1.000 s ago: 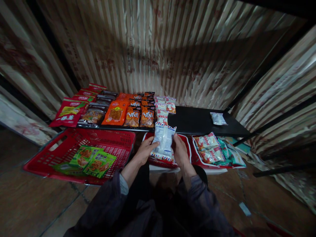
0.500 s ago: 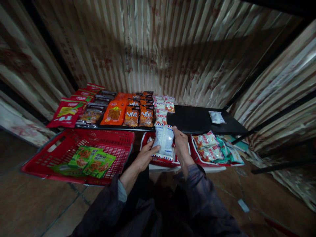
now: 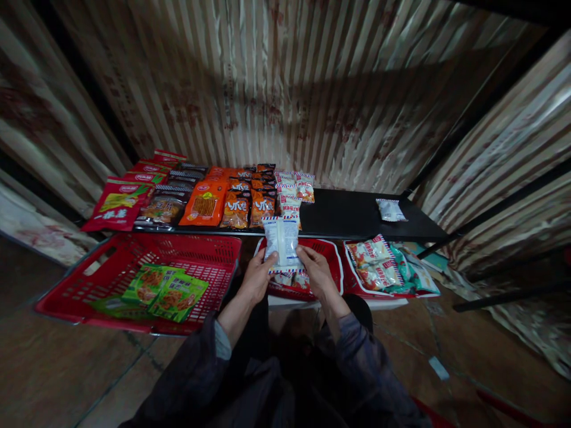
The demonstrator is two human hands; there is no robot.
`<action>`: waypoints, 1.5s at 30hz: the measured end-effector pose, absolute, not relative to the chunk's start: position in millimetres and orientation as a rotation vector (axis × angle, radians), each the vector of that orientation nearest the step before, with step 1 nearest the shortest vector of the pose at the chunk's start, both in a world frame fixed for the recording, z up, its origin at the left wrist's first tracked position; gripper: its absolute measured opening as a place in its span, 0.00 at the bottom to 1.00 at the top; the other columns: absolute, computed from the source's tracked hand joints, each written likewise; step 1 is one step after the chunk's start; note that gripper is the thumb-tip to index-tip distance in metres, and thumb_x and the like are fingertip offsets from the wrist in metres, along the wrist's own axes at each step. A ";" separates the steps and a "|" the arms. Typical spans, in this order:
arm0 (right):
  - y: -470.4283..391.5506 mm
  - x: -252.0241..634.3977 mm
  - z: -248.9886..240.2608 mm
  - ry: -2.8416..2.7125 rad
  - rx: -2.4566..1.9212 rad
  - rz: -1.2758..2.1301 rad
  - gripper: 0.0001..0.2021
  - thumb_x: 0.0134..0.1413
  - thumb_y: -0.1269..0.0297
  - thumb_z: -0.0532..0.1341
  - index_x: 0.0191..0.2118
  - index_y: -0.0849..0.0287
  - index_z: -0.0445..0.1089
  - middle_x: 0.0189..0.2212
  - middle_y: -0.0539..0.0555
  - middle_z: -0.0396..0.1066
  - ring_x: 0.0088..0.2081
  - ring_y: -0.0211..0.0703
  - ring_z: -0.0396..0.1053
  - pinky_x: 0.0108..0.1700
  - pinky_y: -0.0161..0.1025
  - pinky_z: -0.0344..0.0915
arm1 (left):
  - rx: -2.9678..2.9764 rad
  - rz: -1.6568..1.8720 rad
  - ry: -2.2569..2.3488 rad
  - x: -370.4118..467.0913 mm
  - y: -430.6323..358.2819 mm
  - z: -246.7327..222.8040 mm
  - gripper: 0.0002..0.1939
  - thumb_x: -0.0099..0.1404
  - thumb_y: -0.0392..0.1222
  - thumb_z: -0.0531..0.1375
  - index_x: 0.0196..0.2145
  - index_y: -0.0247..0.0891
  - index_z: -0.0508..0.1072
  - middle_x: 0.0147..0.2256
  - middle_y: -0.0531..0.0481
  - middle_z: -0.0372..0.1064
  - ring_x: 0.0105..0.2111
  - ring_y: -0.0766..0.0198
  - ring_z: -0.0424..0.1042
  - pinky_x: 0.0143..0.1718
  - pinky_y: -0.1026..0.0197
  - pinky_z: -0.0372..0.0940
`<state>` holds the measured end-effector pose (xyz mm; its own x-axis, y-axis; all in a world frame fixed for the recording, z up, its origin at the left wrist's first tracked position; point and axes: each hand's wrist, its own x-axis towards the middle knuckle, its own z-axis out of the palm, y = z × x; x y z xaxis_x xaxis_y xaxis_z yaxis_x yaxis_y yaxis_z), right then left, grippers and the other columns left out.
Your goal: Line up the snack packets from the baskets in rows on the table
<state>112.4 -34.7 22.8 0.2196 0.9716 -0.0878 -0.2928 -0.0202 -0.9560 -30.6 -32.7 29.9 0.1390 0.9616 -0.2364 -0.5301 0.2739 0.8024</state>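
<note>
White pkt [image 3: 282, 242] held, blk shelf [image 3: 343, 214], striped curtain [image 3: 285, 89]

Apparently a shop; snack packets [image 3: 205, 203] line a shelf [image 3: 343, 213].

At right of centre in the frame, the black shelf [image 3: 345, 213] offers an open stretch between the white packets [image 3: 289, 203] on its left and a lone packet [image 3: 391, 210] near its right end. Left of centre, tightly set snack bags [image 3: 206, 205] block the way. A striped curtain [image 3: 285, 89] closes the rear; a slanting black bar [image 3: 495, 213] crosses at the right.
</note>
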 end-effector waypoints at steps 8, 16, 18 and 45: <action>-35.6 110.7 21.8 -0.761 -1.136 1.121 0.19 0.41 0.50 0.68 0.37 0.59 0.77 0.32 0.51 0.79 0.32 0.41 0.73 0.39 0.39 0.69 | 0.645 1.192 0.873 -27.2 -33.7 27.5 0.29 0.45 0.48 0.73 0.43 0.34 0.73 0.37 0.45 0.77 0.33 0.59 0.76 0.34 0.60 0.70; -37.0 106.9 22.8 -0.782 -1.185 1.091 0.19 0.38 0.51 0.69 0.35 0.60 0.77 0.30 0.51 0.79 0.33 0.44 0.74 0.39 0.40 0.69 | 0.672 1.206 0.871 -22.8 -37.5 27.4 0.32 0.43 0.48 0.74 0.45 0.34 0.73 0.38 0.45 0.77 0.36 0.59 0.76 0.39 0.58 0.70; -35.9 106.8 19.0 -0.784 -1.195 1.066 0.19 0.39 0.51 0.69 0.34 0.60 0.77 0.29 0.51 0.78 0.31 0.43 0.73 0.37 0.39 0.68 | 0.672 1.202 0.882 -21.6 -38.9 27.5 0.32 0.43 0.48 0.74 0.45 0.35 0.73 0.38 0.45 0.77 0.35 0.59 0.76 0.38 0.59 0.70; -48.7 104.0 15.2 -1.422 -1.443 0.235 0.15 0.59 0.63 0.53 0.46 0.58 0.74 0.43 0.60 0.70 0.44 0.49 0.68 0.50 0.47 0.65 | 0.861 1.351 0.985 -13.7 -39.4 27.5 0.22 0.52 0.43 0.67 0.45 0.37 0.71 0.42 0.47 0.75 0.42 0.59 0.73 0.48 0.58 0.65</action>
<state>104.0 -48.7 15.2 0.2751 0.8190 0.5036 0.6129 0.2542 -0.7482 -13.7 -39.4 27.5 -0.0314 0.9971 -0.0696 -0.3717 0.0530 0.9268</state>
